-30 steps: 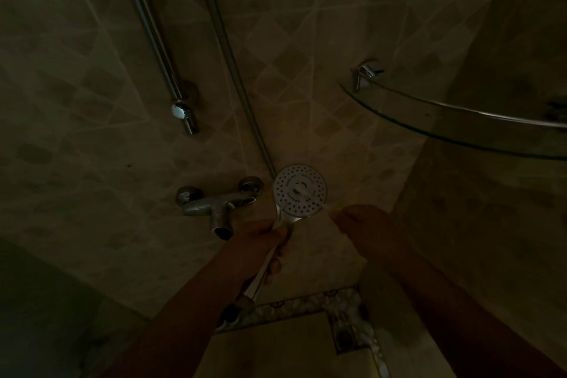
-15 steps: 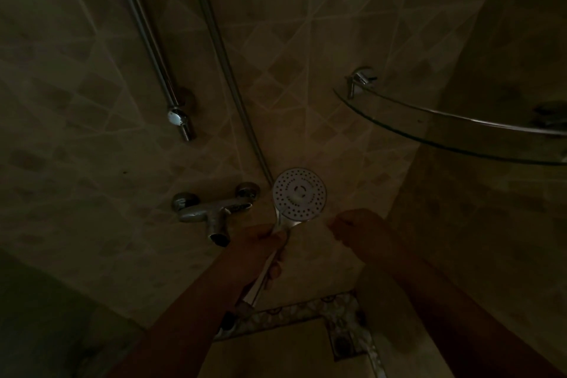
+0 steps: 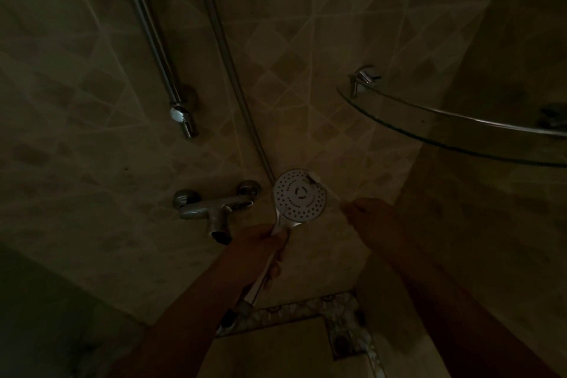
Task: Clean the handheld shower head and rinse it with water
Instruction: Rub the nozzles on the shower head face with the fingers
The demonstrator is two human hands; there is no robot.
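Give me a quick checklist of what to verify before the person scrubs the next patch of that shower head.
1. Left hand grips the shower head by its handle: ok.
2. Spray face turned toward the person: ok.
3. Right hand holds a thin brush-like tool, its tip at the face's upper right edge: ok, though what the tool is cannot be told.
4. Hose hangs free, not looped on the mixer tap: ok.
5. Water off: cannot tell; no stream visible.
6. Lighting good enough to spot dirt: not ok, very dim.

Dim home shower stall: tiled walls (image 3: 306, 40), mixer tap (image 3: 214, 205) at 9 o'clock, riser rail (image 3: 153, 40) at 11, glass corner shelf (image 3: 445, 129) at 2.
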